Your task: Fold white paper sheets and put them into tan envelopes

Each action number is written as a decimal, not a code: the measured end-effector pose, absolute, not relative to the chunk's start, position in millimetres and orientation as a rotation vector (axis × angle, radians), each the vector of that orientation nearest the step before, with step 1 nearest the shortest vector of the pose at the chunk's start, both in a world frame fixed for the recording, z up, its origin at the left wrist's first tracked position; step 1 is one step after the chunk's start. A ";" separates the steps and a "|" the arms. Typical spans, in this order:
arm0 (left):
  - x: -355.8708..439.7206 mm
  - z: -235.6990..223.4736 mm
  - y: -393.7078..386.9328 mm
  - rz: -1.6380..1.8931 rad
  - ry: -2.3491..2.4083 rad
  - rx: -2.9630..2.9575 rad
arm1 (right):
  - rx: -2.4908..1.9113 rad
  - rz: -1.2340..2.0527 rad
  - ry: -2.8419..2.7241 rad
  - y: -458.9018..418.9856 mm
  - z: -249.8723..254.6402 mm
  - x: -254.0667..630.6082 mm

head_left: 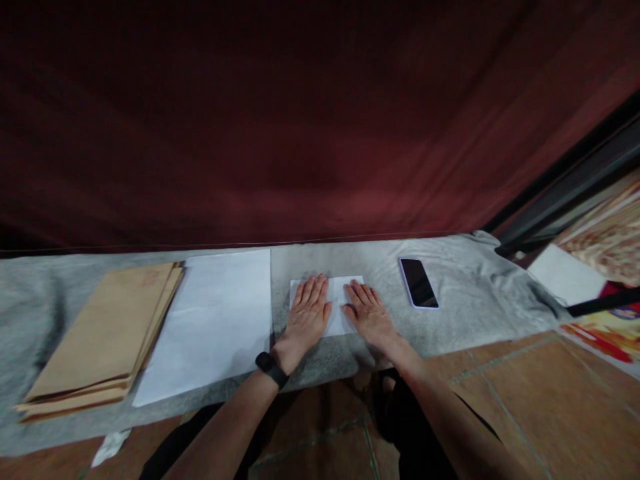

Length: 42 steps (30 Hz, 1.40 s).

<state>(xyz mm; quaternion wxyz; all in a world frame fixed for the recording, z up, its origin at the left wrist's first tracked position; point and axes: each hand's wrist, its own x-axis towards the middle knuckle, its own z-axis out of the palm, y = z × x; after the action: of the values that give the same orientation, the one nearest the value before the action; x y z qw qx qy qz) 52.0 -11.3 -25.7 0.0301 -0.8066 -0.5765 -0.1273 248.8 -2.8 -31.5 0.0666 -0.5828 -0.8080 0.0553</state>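
Far left of the small paper (pixel 338 325), on the same gray cloth (pixel 350 258): a stack of brown envelopes (pixel 103 323), flat, edges fanned a little, with faint reddish marks near the far end of the top one. Below that stack, lower left of the small paper, a crumpled white scrap (pixel 111 447) at the near edge of the cloth. Next, between envelopes and small paper, a big white sheet (pixel 215 320), flat and much larger than the small paper.

On the left part of the small paper, the left hand (pixel 310 312), open, palm down, fingers straight and close together, thumb out; around the wrist, a black band (pixel 271 370). On the right part, the right hand (pixel 369 315), also open and palm down, fingertips angled toward the far edge. Between the two hands, a bare strip of small paper.

Just right of the small paper, a phone (pixel 419 283) in a pale purple case, dark screen up. Far right of the small paper, beyond the cloth, a colorful printed sheet (pixel 607 333), blurred. Behind the small paper, a dark red curtain (pixel 320 147).
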 end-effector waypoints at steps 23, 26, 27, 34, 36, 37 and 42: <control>43.4 -35.8 -5.5 -0.337 -1.905 -2.417 | -1.526 0.101 -2.428 3.0 -37.3 216.8; 37.3 -37.4 -5.0 -0.341 -1.936 -2.369 | -1.582 0.084 -2.420 4.2 -35.9 225.5; 35.7 -37.7 -5.2 -0.343 -1.949 -2.352 | -1.606 0.083 -2.417 4.8 -35.7 228.4; 31.5 -39.0 -7.2 -0.345 -2.043 -2.260 | -1.730 0.064 -2.373 10.3 -41.3 250.8; 30.8 -39.5 -7.1 -0.350 -2.071 -2.240 | -1.759 0.056 -2.353 11.3 -43.3 257.6; 30.4 -39.6 -7.2 -0.357 -2.079 -2.232 | -1.770 0.051 -2.345 11.6 -44.0 260.6; 34.1 -35.3 -11.8 -0.437 -2.007 -2.255 | -1.782 0.023 -2.332 11.8 -45.3 267.1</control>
<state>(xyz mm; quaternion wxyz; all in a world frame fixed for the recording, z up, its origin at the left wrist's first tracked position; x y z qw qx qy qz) 34.1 -11.8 -35.3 0.0454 -0.7385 -0.6573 -0.1432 267.1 11.8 -45.3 0.1033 -0.6038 -0.7904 0.0076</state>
